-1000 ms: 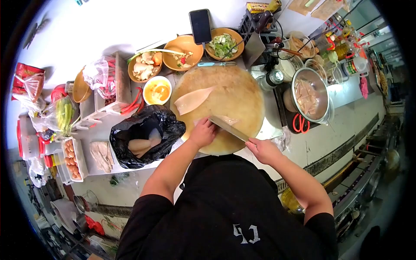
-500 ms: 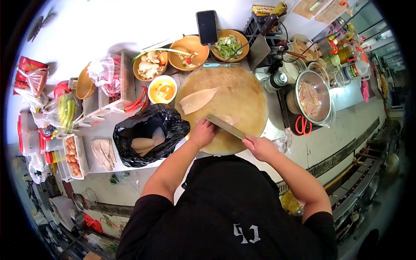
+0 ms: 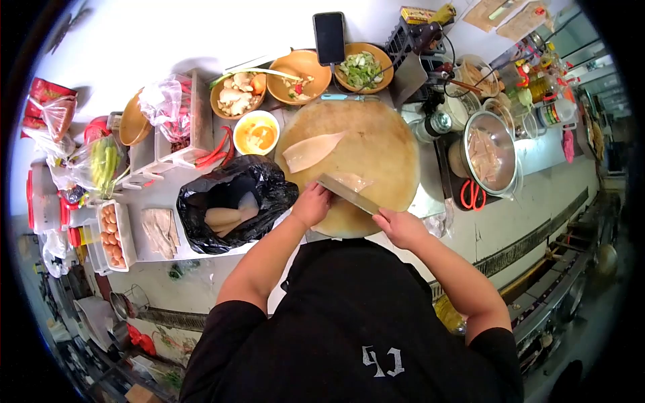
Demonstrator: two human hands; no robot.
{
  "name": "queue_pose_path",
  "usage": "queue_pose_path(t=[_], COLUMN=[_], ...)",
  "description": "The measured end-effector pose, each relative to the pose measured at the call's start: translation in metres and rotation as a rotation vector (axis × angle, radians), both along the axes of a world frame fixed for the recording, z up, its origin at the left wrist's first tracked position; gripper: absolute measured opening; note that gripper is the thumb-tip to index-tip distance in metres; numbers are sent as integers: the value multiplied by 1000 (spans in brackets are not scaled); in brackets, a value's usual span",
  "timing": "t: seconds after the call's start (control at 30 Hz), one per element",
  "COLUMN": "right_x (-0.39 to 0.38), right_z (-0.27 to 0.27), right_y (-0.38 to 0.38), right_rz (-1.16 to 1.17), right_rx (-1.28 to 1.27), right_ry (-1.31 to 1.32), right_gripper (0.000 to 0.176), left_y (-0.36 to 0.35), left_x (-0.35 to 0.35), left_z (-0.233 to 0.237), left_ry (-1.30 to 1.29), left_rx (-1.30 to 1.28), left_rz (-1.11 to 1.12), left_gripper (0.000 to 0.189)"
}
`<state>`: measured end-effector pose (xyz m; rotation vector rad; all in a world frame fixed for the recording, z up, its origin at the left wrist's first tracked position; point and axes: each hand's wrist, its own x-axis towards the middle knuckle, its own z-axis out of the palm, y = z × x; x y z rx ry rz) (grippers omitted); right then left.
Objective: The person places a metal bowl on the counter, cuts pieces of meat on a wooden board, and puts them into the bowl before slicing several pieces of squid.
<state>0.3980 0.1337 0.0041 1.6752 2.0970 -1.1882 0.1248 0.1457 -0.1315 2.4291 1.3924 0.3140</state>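
My right hand (image 3: 403, 228) is closed round the handle of a cleaver (image 3: 348, 193), whose blade slants up and left across a round wooden chopping board (image 3: 390, 141). At the blade's far end, my left hand (image 3: 312, 205) has its fingers bent and pressed down on a pale squid piece (image 3: 353, 180); the fingertips are partly hidden. That piece shows along the far side of the blade. Another flat, pointed squid body (image 3: 312, 153) lies apart on the board, farther up and left. A black plastic bag (image 3: 195, 221) with pale squid (image 3: 225, 218) inside stands open left of my left forearm.
A metal bowl (image 3: 514, 161) holding pale slices stands right, with red-handled scissors (image 3: 472, 195) beside it. Behind the board are bowls of ginger (image 3: 235, 94) and chopped greens (image 3: 359, 70), an egg bowl (image 3: 256, 132) and a phone (image 3: 329, 37). Eggs (image 3: 111, 235) sit left.
The view has shifted slightly, so the counter items appear a little higher and to the right. Both hands stay at the cleaver, with almost no movement against the board.
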Motion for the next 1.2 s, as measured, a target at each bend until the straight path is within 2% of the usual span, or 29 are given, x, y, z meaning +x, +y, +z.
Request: queue_pose_path(t=[0.13, 0.23, 0.33, 0.4, 0.5, 0.67, 0.73, 0.83, 0.9, 0.97, 1.2], right_x=[-2, -3, -7, -8, -7, -15, -13, -18, -27, -23, -33], right_z=[14, 0, -2, 14, 10, 4, 6, 0, -6, 1, -5], right_y=[-2, -8, 0, -1, -7, 1, -2, -6, 2, 3, 4], right_rz=[-1, -7, 7, 18, 30, 39, 39, 45, 56, 58, 90], right_rx=[-15, -24, 26, 10, -10, -1, -38, -31, 0, -23, -4], right_ry=[62, 64, 93, 104, 37, 66, 74, 76, 43, 76, 67], right_gripper=[47, 47, 47, 47, 46, 47, 48, 49, 48, 49, 49], left_y=[-3, -11, -4, -11, -13, -10, -14, -17, -13, -15, -17], left_x=[-4, -5, -11, -12, -12, -21, -20, -18, -22, -27, -35], left_z=[-5, -4, -4, -1, 0, 1, -3, -2, 0, -8, -4], left_ry=[35, -52, -1, -58, -107, -34, -105, -153, -182, -136, -165], left_rx=[50, -84, -2, 78, -10, 64, 140, -16, 42, 129, 37], left_rz=[-33, 62, 20, 57, 95, 13, 55, 152, 168, 82, 120], left_gripper=[31, 31, 32, 32, 33, 31, 28, 29, 30, 30, 27])
